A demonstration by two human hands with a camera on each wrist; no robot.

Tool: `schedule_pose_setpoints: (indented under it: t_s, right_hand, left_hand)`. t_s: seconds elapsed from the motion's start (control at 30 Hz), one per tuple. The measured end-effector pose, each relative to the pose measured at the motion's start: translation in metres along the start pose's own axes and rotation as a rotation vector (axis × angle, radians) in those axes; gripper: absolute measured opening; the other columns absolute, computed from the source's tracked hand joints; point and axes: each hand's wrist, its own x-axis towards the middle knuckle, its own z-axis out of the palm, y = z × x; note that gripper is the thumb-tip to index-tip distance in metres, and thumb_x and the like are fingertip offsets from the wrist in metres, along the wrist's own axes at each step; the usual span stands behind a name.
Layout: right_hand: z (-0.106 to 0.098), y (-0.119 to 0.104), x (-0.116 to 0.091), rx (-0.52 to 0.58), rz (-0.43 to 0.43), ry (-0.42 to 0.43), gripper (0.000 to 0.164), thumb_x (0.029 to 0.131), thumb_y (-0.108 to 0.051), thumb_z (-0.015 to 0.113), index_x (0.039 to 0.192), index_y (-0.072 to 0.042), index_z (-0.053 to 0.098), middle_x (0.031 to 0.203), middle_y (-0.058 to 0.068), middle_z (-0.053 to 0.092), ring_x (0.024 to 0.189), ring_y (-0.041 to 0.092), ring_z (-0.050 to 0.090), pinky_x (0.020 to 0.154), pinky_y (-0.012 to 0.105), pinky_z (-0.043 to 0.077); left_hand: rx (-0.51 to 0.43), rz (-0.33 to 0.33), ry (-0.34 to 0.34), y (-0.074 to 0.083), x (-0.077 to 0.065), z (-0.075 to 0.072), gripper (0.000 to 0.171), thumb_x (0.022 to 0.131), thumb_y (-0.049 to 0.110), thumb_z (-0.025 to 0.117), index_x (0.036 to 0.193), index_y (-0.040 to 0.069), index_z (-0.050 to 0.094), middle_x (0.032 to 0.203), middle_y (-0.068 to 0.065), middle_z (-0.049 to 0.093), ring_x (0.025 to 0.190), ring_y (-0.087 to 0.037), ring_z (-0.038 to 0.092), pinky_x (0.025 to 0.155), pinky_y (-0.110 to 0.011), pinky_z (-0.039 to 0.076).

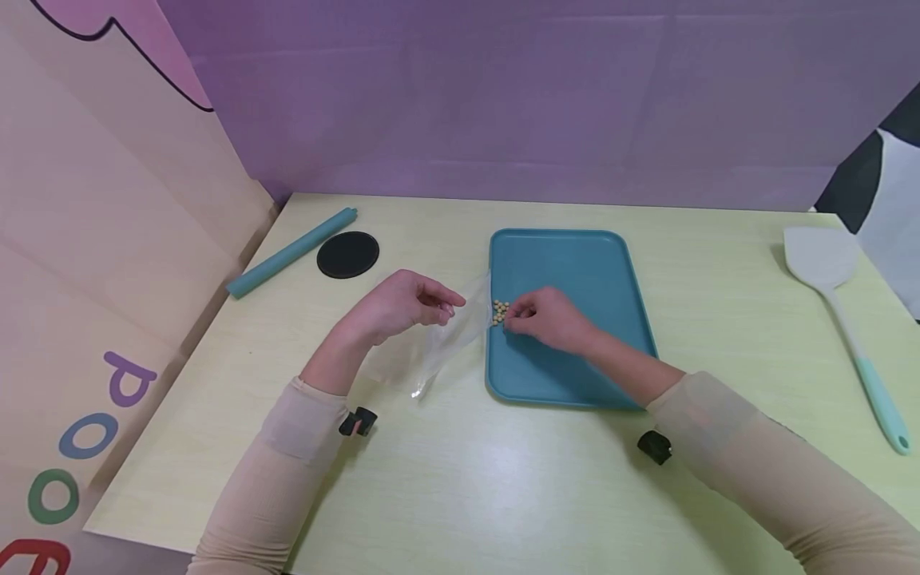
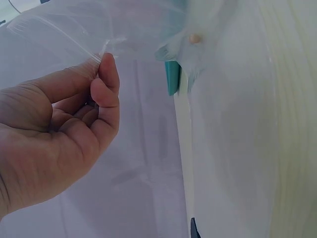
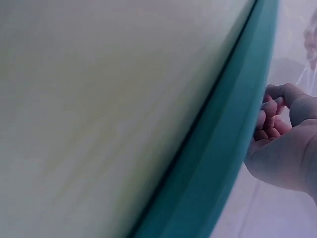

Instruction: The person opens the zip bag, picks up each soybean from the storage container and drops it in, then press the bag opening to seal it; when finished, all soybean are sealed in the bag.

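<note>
My left hand (image 1: 410, 307) pinches a clear plastic bag (image 1: 460, 331) between thumb and fingertips, left of the tray. The thin bag (image 2: 148, 22) hangs crumpled from that grip in the left wrist view, and one pale round bean (image 2: 194, 38) shows against it. A small cluster of yellowish beans (image 1: 499, 311) lies just inside the left rim of a blue rectangular tray (image 1: 568, 259). Right beside the beans, my right hand (image 1: 553, 319) is low over the tray, fingers curled and thumb near the index fingertip. I cannot tell what lies between those fingertips.
At the back left lie a teal rod (image 1: 291, 254) and a black round disc (image 1: 348, 255). A white spatula (image 1: 822, 254) with a mint handle lies along the table's right side. Purple cloth (image 1: 503, 104) stands behind the table (image 1: 460, 487).
</note>
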Motion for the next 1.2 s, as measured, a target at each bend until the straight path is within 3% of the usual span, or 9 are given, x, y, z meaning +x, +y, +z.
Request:
schedule_pose_setpoints:
  t_s: [0.17, 0.27, 0.4, 0.6, 0.73, 0.9, 1.2]
  right_hand:
    - [-0.004, -0.007, -0.003, 0.119, 0.109, -0.005, 0.021, 0.097, -0.018, 0.069, 0.106, -0.002, 0.077, 0.091, 0.005, 0.071, 0.079, 0.019, 0.055, 0.069, 0.029, 0.048]
    - [-0.005, -0.013, -0.003, 0.218, 0.149, 0.004, 0.026, 0.098, -0.020, 0.068, 0.113, 0.000, 0.075, 0.083, 0.004, 0.066, 0.072, 0.018, 0.052, 0.065, 0.028, 0.046]
    - [-0.008, -0.022, -0.005, 0.324, 0.153, 0.044, 0.029, 0.099, -0.021, 0.067, 0.116, 0.002, 0.072, 0.067, 0.002, 0.051, 0.063, 0.017, 0.046, 0.062, 0.030, 0.040]
    - [-0.010, -0.036, -0.008, 0.400, 0.123, 0.084, 0.031, 0.099, -0.024, 0.068, 0.118, 0.001, 0.071, 0.064, 0.002, 0.049, 0.064, 0.019, 0.047, 0.070, 0.040, 0.043]
    - [-0.007, -0.042, -0.011, 0.404, 0.081, 0.065, 0.029, 0.098, -0.022, 0.069, 0.116, 0.001, 0.071, 0.072, 0.010, 0.055, 0.067, 0.020, 0.049, 0.069, 0.042, 0.045]
    - [-0.002, -0.047, -0.013, 0.374, 0.050, 0.040, 0.026, 0.096, -0.020, 0.071, 0.112, 0.000, 0.073, 0.079, 0.016, 0.059, 0.070, 0.022, 0.051, 0.064, 0.034, 0.046]
    - [0.005, -0.049, -0.013, 0.293, 0.052, 0.013, 0.023, 0.095, -0.022, 0.072, 0.110, -0.004, 0.076, 0.071, 0.010, 0.054, 0.068, 0.022, 0.049, 0.061, 0.030, 0.043]
  left_hand:
    - [-0.004, -0.012, -0.002, 0.001, 0.000, 0.000, 0.030, 0.094, 0.001, 0.069, 0.125, 0.000, 0.071, 0.116, -0.018, 0.070, 0.103, -0.022, 0.065, 0.098, -0.036, 0.051]
    - [-0.004, -0.011, -0.001, 0.001, 0.001, 0.000, 0.030, 0.094, 0.001, 0.069, 0.124, 0.000, 0.071, 0.115, -0.017, 0.070, 0.102, -0.022, 0.065, 0.097, -0.036, 0.051]
    - [-0.001, -0.008, -0.002, 0.001, 0.001, -0.001, 0.030, 0.095, 0.002, 0.069, 0.125, 0.000, 0.071, 0.115, -0.016, 0.070, 0.101, -0.022, 0.065, 0.095, -0.036, 0.052]
    - [0.019, -0.014, 0.001, 0.001, 0.001, -0.001, 0.030, 0.095, 0.003, 0.070, 0.124, 0.002, 0.072, 0.115, -0.016, 0.070, 0.100, -0.023, 0.065, 0.092, -0.037, 0.052]
    - [0.011, -0.020, 0.001, 0.002, 0.000, -0.001, 0.030, 0.095, 0.003, 0.069, 0.124, 0.002, 0.072, 0.115, -0.019, 0.069, 0.100, -0.026, 0.063, 0.094, -0.045, 0.052]
    - [-0.001, -0.010, 0.002, 0.004, -0.001, 0.000, 0.029, 0.094, 0.001, 0.069, 0.124, 0.001, 0.071, 0.113, -0.021, 0.069, 0.097, -0.030, 0.062, 0.093, -0.051, 0.051]
    - [-0.013, -0.005, -0.006, 0.003, 0.000, 0.000, 0.030, 0.094, 0.001, 0.070, 0.124, -0.001, 0.071, 0.115, -0.023, 0.068, 0.098, -0.032, 0.061, 0.092, -0.055, 0.051]
